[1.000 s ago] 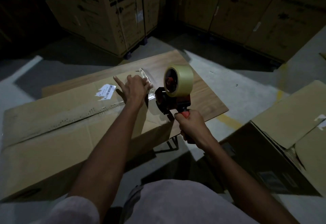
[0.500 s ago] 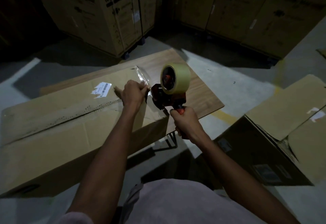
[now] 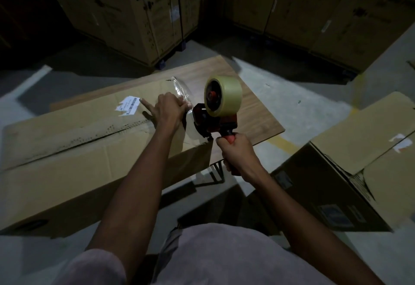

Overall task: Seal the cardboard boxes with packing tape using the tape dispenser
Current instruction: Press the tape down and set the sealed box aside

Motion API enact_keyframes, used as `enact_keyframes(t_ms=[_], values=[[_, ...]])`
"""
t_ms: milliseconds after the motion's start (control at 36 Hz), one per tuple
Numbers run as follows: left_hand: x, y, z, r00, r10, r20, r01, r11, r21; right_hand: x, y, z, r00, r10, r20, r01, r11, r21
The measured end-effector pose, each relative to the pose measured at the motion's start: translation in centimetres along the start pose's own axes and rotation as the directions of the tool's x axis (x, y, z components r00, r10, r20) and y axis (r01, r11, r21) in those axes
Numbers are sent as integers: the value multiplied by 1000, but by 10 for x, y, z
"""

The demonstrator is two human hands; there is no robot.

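**Two hands at work on a box end in a dim warehouse**

Two bare hands meet at the right end of a long cardboard box (image 3: 74, 150) lying across the left and centre of the frame. The left hand (image 3: 167, 110) lies on the box top with fingers spread and straight, pressing down a strip of clear tape (image 3: 182, 92) that runs over the box's far right corner. Just to its right, the right hand (image 3: 237, 153) is wrapped tightly round the red handle of a tape dispenser (image 3: 215, 116), whose pale yellowish roll stands upright above the box edge. The dispenser's front sits against the box's end, close to the left hand's knuckles. A torn white label (image 3: 129, 105) is stuck to the box top, beside the left forefinger. The box rests on a wooden tabletop (image 3: 258, 114) in the middle of the frame. At lower right a second box (image 3: 350, 172) stands with its flaps open. Tall printed cartons (image 3: 134, 10) line the top of the frame.
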State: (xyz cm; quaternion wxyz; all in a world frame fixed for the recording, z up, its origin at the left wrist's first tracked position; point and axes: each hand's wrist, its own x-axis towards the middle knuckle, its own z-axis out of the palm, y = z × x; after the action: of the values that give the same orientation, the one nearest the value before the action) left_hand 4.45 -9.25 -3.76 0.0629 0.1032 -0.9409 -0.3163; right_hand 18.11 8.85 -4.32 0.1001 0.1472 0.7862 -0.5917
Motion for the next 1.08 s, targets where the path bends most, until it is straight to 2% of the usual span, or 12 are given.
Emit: enact_keyframes(t_ms=[139,222,389,556,639,833,1083], values=[[-2,-7,3,999,44,15,-46,992,120,-14,10,-7,1000,23,-14,-23,1000,6],[-4,-9,4,998,68,19,-70,989,133,-21,13,-8,999,40,-8,-40,999,28],[-10,-11,9,983,181,33,-184,952,247,-20,13,-3,998,26,-58,-28,999,-28],[-18,-14,10,952,289,99,-300,945,129,-23,18,0,998,35,-50,-35,999,13],[-25,-15,10,965,234,119,-246,964,100,-22,17,-1,998,35,-53,-34,999,29],[-27,-8,6,990,127,67,-133,987,85,-21,17,-1,998,59,-39,-56,995,85],[-41,-11,10,995,102,6,-102,986,133,-29,14,-5,1000,26,-10,-26,997,70]])
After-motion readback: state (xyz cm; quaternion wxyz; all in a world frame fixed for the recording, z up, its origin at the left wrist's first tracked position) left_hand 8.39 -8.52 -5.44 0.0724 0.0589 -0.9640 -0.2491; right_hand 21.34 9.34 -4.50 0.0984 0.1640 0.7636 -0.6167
